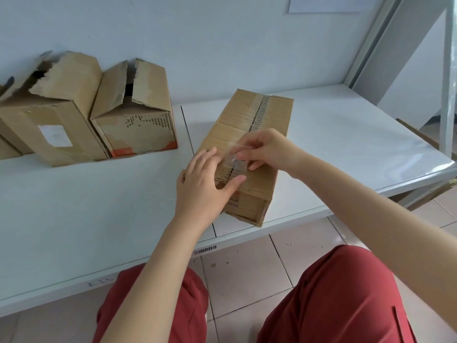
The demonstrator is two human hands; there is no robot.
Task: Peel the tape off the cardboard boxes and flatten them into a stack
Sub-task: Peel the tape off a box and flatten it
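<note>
The long cardboard box lay on the white table, its near end at the table's edge. My left hand pressed flat and open on its near top. My right hand pinched the clear tape, lifted off the seam. Two torn-open boxes stood far left.

Open boxes left; bare shelf right

Pale blue-white wall with paper sheet pinned high; white table; beige tiled floor; white metal frame at right; soft, even light.
</note>
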